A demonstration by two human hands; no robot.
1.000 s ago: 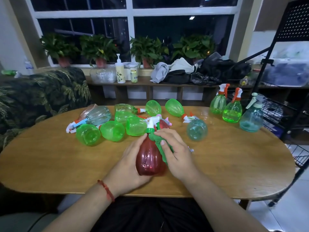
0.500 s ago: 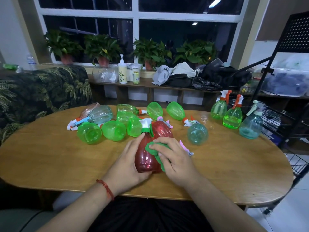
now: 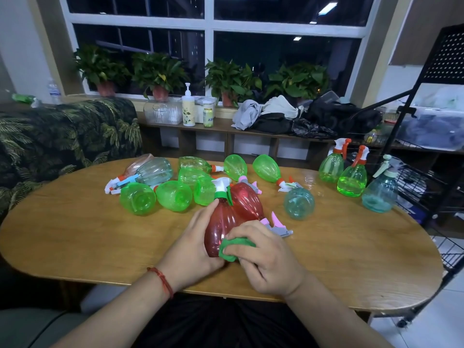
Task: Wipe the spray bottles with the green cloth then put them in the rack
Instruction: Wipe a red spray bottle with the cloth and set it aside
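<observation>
Biggest worry is the table (image 3: pixel 75 234) itself: it's crowded, and the rack (image 3: pixel 449 54) sits off the right end. Any reach over there passes the three upright bottles (image 3: pixel 352 177) standing at the far right, so a careless arm could tip them, I'd say. The pile of green bottles (image 3: pixel 173 194) lies on its side across the middle, all round bodies, and a bump would likely send some rolling.

The red bottle (image 3: pixel 221 222) is near the front edge, centre. The left hand (image 3: pixel 193 247) has its fingers wrapped round the bottle's left side, and the right hand (image 3: pixel 266 257) is curled over the green cloth (image 3: pixel 236 247), pressing it low on the right side. Smooth plastic could slip out if the rub gets hard. A second red bottle (image 3: pixel 247 199) touches it just behind, so that could get shoved too. A loose trigger head (image 3: pixel 278 224) lies right beside the right hand and looks easy to sweep off.

Hard to see:
- The rack is cut off at the right, so I can't tell if any bottles are in it.
- The red bottle's base is hidden.
- Most of the cloth is buried under the fingers.
</observation>
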